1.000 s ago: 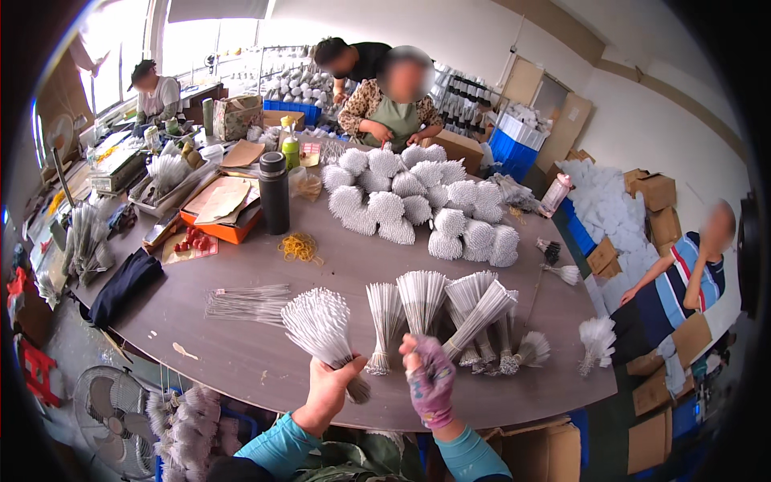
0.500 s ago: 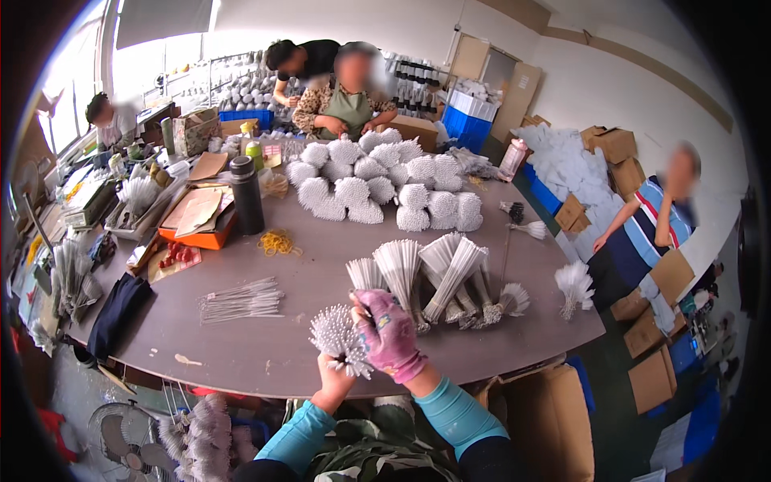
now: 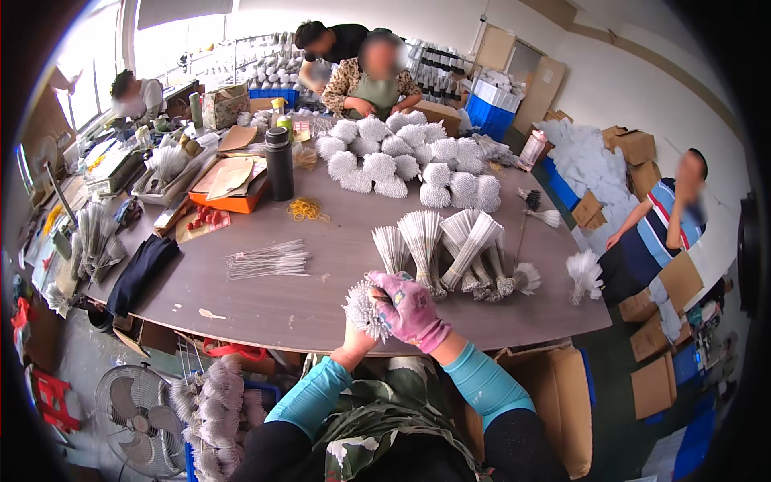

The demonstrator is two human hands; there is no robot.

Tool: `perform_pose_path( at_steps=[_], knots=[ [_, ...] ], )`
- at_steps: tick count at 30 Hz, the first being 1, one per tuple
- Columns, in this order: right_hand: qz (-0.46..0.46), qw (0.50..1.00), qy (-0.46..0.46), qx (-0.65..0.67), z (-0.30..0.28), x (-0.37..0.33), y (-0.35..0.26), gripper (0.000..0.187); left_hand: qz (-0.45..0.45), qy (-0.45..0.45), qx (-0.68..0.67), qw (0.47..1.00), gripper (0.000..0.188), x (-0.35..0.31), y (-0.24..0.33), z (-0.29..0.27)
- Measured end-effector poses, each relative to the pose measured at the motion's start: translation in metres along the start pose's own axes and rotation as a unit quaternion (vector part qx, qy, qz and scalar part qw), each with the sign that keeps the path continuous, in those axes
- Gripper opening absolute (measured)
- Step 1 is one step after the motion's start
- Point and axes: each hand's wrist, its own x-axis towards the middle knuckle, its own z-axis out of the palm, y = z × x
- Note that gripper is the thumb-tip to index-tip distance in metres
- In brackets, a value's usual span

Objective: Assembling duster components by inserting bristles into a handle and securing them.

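Note:
Near the table's front edge, a bundle of thin white-tipped stems [image 3: 365, 312] points its tips up toward me. My bare left hand [image 3: 354, 344] is closed around its lower part. My right hand [image 3: 416, 312], in a pink flowered glove, is pressed to the bundle's right side with fingers curled and pinched together. Whatever lies in that pinch is too small to make out. Just beyond stand several sheaves of white stems [image 3: 422, 241], fanned at the top and narrow below. Left of my hands, loose thin stems [image 3: 269, 259] lie flat on the table.
Many white-tipped bundles [image 3: 377, 165] are piled farther back on the brown table [image 3: 241, 301]. Yellow rubber bands [image 3: 307, 210], a black flask [image 3: 279, 165] and an orange tray [image 3: 233, 199] lie left. One person [image 3: 373, 80] works across the table; another [image 3: 662, 213] is at right. An open carton [image 3: 554, 394] stands below.
The view has tilted down and shifted, so the table appears higher and farther right. My gloved right hand has closed in over the bundle, covering more of its right side. My left hand still holds it.

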Motion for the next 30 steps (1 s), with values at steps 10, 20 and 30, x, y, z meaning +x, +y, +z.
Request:
perform_pose_path(
  at_steps=[10, 20, 30],
  knots=[
    [0.073, 0.991, -0.107, -0.046, 0.018, 0.064, -0.011, 0.026, -0.066, -0.131, 0.016, 0.989, 0.048, -0.024, -0.02, 0.002],
    [0.115, 0.949, -0.289, -0.054, 0.014, 0.058, -0.011, 0.039, -0.019, -0.01, -0.037, 0.999, 0.025, -0.025, -0.007, 0.004],
    [0.075, 0.977, -0.192, 0.057, 0.009, 0.032, -0.024, 0.033, -0.087, -0.109, -0.028, 0.99, 0.053, -0.073, 0.043, -0.004]
  ],
)
